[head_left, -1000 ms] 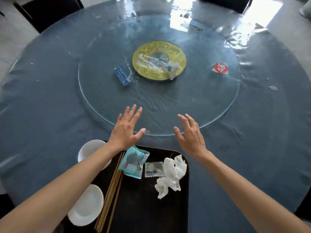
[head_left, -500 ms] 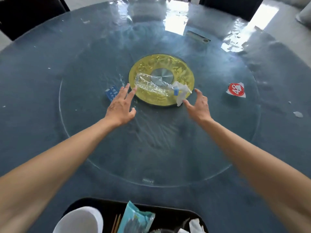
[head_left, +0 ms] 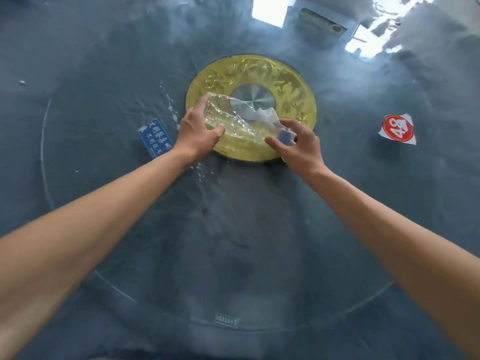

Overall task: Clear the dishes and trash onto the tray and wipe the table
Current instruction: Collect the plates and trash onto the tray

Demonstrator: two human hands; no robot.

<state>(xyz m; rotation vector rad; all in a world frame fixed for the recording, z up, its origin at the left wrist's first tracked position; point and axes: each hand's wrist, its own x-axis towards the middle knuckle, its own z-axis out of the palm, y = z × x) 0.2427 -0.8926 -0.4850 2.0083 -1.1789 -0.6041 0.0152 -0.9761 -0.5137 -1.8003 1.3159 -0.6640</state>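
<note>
Gripping a label-less crushed bottle (head_left: 233, 123), both hands flank a "49" sticker (head_left: 397, 129).

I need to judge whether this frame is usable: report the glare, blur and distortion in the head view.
Head view: strong window glare washes the far table at top right; wide-angle bending stretches both forearms toward the corners; slight motion blur softens the left hand and right hand on the crushed clear bottle; the blue card and red sticker stay readable.

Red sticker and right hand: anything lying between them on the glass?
Nothing; in the head view the glass between the right hand and the red sticker is bare.
</note>
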